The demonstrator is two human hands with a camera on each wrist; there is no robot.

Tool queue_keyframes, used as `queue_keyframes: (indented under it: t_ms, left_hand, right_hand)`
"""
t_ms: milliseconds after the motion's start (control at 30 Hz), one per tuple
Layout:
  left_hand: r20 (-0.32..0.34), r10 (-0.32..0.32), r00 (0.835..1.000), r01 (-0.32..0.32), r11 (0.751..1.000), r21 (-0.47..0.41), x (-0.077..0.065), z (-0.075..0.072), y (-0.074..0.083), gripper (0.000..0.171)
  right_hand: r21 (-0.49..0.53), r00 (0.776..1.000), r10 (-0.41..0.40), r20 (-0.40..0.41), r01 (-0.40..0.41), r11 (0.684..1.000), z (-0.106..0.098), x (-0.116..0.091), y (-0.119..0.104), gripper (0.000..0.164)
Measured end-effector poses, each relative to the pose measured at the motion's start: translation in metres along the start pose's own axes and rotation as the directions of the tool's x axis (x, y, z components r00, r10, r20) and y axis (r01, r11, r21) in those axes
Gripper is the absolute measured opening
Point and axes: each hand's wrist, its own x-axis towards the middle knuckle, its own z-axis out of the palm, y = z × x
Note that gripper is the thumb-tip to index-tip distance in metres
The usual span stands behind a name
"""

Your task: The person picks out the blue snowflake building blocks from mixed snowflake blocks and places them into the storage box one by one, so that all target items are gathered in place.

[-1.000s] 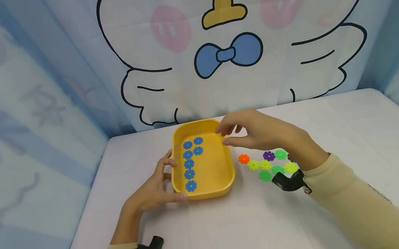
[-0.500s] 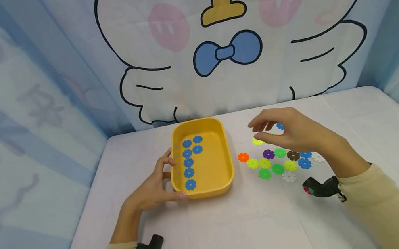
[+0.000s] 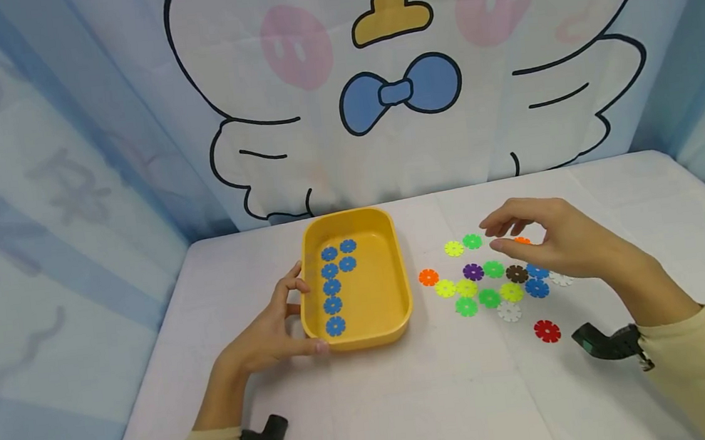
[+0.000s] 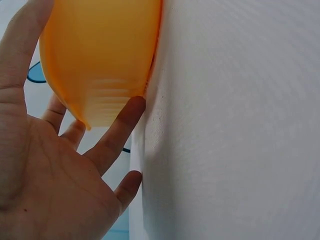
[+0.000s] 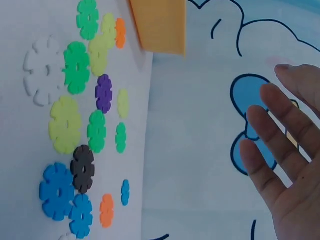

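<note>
My left hand (image 3: 270, 332) holds a yellow plastic tray (image 3: 396, 326) at its near left corner. Its thumb lies along the front rim and its fingers spread along the left side; in the left wrist view fingertips (image 4: 134, 106) touch the tray wall. Inside the tray, several blue flower-shaped discs (image 3: 331, 287) form one column and a short second one. Over the loose discs at the right hovers my right hand (image 3: 554, 234), fingers and thumb apart with nothing between them. Below it is an orange disc (image 5: 106, 210), partly hidden in the head view, and a blue disc (image 5: 125, 192) nearby.
Loose flower discs in green (image 3: 494, 269), yellow (image 3: 446, 288), purple (image 3: 473, 272), brown (image 3: 516, 274), blue (image 3: 537, 288) and white (image 3: 509, 312) lie right of the tray. A red disc (image 3: 547, 331) sits nearer the front. A cartoon-printed curtain (image 3: 410, 156) hangs behind the table.
My right hand has moved from over the tray's right rim rightward to above the loose discs, uncovering the red one. My left hand and the tray stay put.
</note>
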Motion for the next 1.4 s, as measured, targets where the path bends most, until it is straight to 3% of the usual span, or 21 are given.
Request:
queue_keyframes:
  t_ms: [333,500,1033,1400]
  left_hand:
    - [-0.014,-0.045,0.999,0.046,0.999,0.019,-0.002,0.001,0.001,0.088]
    - [-0.013,-0.032,0.999,0.033,0.999,0.016,-0.001,0.001,0.002,0.088]
    - [-0.004,-0.008,1.0,0.008,1.0,0.008,0.001,0.001,0.0,0.088]
    - [-0.007,-0.033,0.999,0.033,0.999,0.02,0.001,0.0,0.002,0.088]
  right_hand:
    - [-0.064,0.994,0.109,0.014,-0.108,0.992,-0.003,-0.028,0.019,0.04]
    - [-0.078,0.986,0.16,0.035,-0.157,0.984,-0.003,-0.038,0.031,0.04]
    - [-0.046,0.929,0.34,0.146,-0.337,0.941,-0.001,-0.065,0.065,0.04]
    - [-0.029,0.918,0.341,0.205,-0.342,0.939,0.005,-0.071,0.082,0.047]
